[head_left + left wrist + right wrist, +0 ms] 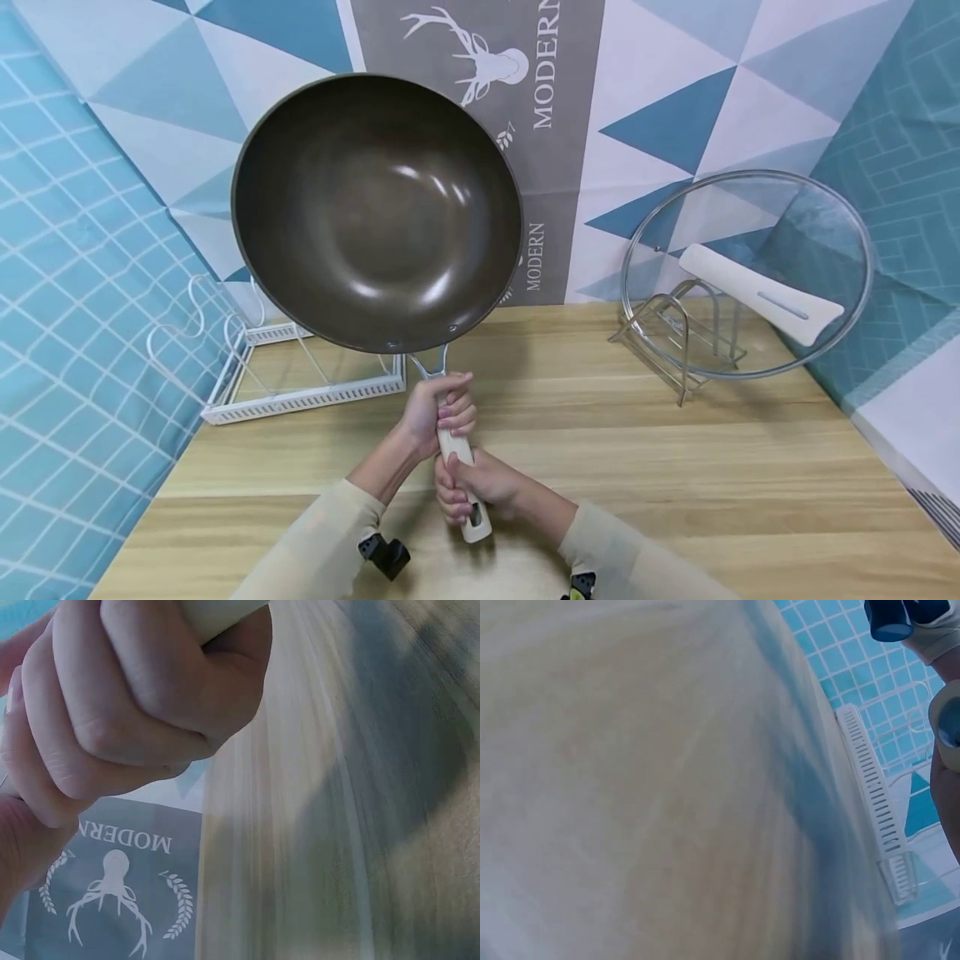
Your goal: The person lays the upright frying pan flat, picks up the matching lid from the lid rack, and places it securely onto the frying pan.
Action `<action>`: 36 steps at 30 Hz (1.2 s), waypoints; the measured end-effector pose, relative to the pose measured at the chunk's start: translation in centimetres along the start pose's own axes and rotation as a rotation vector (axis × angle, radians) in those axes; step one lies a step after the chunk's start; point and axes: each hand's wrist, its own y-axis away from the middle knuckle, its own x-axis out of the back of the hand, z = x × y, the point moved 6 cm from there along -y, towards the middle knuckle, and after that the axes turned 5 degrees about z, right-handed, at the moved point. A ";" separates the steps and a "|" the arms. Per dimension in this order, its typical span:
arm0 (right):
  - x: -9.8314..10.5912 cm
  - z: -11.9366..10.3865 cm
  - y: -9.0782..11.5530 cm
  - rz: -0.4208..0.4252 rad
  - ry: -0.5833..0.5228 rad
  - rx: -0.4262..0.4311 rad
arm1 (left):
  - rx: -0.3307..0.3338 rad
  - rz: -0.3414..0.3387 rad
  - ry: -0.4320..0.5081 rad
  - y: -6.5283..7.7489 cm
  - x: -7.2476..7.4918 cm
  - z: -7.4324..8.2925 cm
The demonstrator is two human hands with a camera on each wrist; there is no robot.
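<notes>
Cream sleeves (pixel 315 542) nearest, soft cloth, cut off by the bottom edge. From the left: white rack (pixel 315 396), slotted rails and looped wire, on a wood-grained bench (pixel 585 467); partly hidden by the wok. Wok (pixel 360 208) round, deep, dark brown, smooth sheen; tipped, inside facing the head camera, held up over the bench. Cream handle (pixel 455 447), smooth, joined by a metal fork. Left hand (pixel 437 410): fingers wrapped round the handle's upper part. Right hand (pixel 477 483): fingers grasping lower down, the end poking out below. Far right: bent-wire metal stand (pixel 682 350) bearing a clear glass lid (pixel 817 225), metal-rimmed, leaning, long cream grip (pixel 765 292). Left wrist view: only a handle stub shows, rest cut off. Right wrist view: bench blurred, right fingers out of sight. Whether the handle's tip touches the bench, cannot tell.
</notes>
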 end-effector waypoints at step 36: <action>-1.8 -0.1 1.8 -0.172 -0.275 0.113 | 0.075 0.044 -0.044 -1.7 -1.9 -1.5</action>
